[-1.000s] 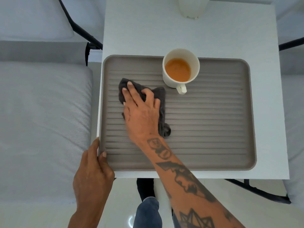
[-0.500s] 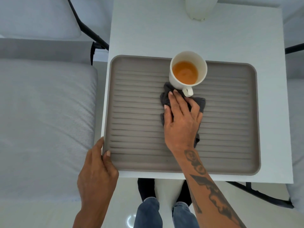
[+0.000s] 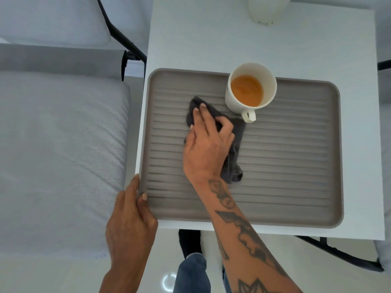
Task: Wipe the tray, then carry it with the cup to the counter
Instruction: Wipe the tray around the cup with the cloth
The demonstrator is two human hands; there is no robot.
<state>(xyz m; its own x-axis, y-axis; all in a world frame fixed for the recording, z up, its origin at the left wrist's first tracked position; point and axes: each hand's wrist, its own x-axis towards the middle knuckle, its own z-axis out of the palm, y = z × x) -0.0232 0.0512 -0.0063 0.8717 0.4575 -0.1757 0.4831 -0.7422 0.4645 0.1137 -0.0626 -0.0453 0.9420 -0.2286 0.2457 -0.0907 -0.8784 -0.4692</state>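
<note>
White object (image 3: pixel 268 9) cut off by top edge (identity unclear); cloth (image 3: pixel 237 144) mostly hidden under right hand (image 3: pixel 208 149)

- The right hand (image 3: pixel 208 149) and its dark cloth (image 3: pixel 237 140) now sit left of the cup (image 3: pixel 250 87) handle, back from beneath it half a second ago.

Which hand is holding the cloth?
The right hand, the one with the tattooed arm, presses the dark cloth on the tray. The left hand only holds the tray's corner.
</note>
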